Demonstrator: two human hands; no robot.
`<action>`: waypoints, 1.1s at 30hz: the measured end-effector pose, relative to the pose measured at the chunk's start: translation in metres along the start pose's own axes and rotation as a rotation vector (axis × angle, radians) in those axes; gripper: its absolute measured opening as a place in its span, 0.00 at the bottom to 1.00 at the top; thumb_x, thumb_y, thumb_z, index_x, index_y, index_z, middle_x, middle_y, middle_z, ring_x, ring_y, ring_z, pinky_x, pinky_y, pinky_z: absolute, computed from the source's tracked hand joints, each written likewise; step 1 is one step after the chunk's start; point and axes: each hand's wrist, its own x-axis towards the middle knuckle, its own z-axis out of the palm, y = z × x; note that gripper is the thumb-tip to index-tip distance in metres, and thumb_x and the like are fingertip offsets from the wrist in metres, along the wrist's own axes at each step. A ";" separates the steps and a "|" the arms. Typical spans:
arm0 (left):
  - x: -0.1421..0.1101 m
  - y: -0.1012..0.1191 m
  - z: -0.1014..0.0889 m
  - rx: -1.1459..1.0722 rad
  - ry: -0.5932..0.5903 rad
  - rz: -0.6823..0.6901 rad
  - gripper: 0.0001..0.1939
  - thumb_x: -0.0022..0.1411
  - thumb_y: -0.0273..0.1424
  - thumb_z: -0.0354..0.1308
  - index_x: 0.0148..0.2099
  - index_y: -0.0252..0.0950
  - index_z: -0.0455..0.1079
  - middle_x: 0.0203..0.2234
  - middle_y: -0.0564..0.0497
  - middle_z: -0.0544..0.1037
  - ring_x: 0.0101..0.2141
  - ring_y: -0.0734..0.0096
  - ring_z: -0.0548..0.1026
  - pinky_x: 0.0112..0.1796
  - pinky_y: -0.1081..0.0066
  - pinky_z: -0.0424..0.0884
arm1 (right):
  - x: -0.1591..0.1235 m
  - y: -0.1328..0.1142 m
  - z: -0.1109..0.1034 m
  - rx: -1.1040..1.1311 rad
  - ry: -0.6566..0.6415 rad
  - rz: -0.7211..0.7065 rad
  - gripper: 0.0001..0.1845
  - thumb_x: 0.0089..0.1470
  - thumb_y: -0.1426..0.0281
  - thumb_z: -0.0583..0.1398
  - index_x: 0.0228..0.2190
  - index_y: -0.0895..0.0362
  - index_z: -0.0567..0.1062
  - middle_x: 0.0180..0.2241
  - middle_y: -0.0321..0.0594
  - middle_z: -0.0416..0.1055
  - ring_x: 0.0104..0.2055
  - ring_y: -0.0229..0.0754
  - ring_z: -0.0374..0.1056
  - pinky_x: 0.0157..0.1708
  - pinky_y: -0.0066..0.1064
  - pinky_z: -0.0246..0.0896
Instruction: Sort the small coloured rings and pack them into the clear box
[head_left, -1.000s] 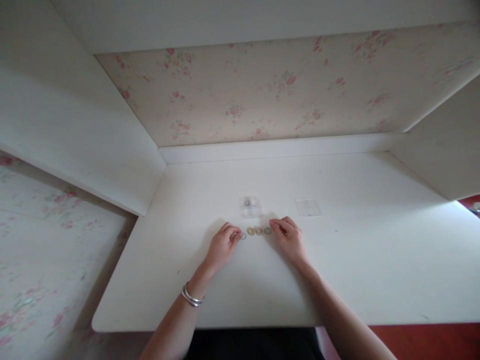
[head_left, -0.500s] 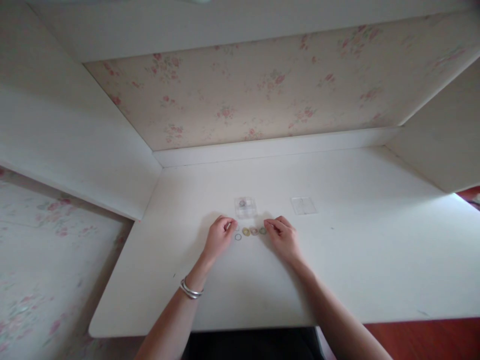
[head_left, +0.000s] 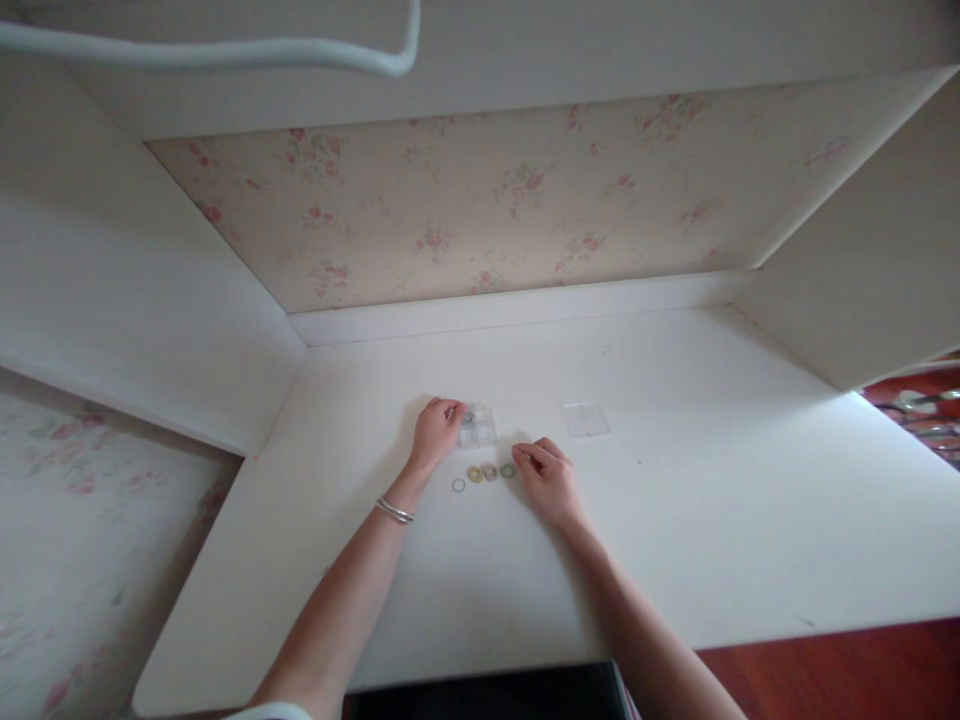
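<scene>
My left hand [head_left: 437,430] is pinched at the left side of a clear plastic box [head_left: 486,436] with compartments. Its fingertips are over the upper left compartment, where a dark, round item [head_left: 469,417] shows; what the fingers hold is too small to see. Closed, my right hand [head_left: 549,482] rests on the table just right of a greenish ring [head_left: 508,470], its fingertips hiding whatever they may hold. In a row left of that ring lie a brownish ring [head_left: 490,472] and a yellow ring [head_left: 475,474], then a thin dark ring [head_left: 459,485].
A flat clear lid [head_left: 586,420] lies on the white table [head_left: 675,520], right of the box. White panels [head_left: 127,230] stand at the sides, with a low ledge [head_left: 517,304] along the back. A white cable or tube [head_left: 225,54] crosses the top left.
My left hand has moved from the ring row up to the box's left side; a faint ring by its fingertips no longer shows there. The right hand stays by the greenish ring. The view has shifted.
</scene>
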 end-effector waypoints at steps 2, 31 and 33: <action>-0.001 -0.002 -0.002 -0.008 -0.013 0.005 0.14 0.62 0.37 0.50 0.35 0.35 0.74 0.29 0.48 0.75 0.31 0.69 0.72 0.36 0.70 0.66 | 0.000 0.000 -0.001 0.004 -0.001 0.003 0.15 0.57 0.62 0.54 0.31 0.55 0.78 0.26 0.37 0.66 0.26 0.36 0.62 0.27 0.28 0.57; -0.090 -0.018 -0.058 -0.263 -0.112 -0.056 0.15 0.63 0.39 0.49 0.36 0.36 0.72 0.29 0.51 0.74 0.30 0.72 0.71 0.33 0.74 0.66 | -0.021 -0.075 0.039 -0.660 -0.459 -0.444 0.10 0.58 0.74 0.53 0.29 0.56 0.73 0.34 0.41 0.67 0.36 0.42 0.61 0.35 0.34 0.50; -0.092 -0.018 -0.058 -0.265 -0.126 -0.047 0.15 0.63 0.39 0.49 0.36 0.36 0.72 0.29 0.51 0.74 0.30 0.72 0.71 0.34 0.73 0.66 | -0.022 -0.078 0.042 -0.694 -0.472 -0.451 0.09 0.58 0.75 0.53 0.29 0.56 0.72 0.34 0.41 0.67 0.36 0.42 0.61 0.34 0.34 0.49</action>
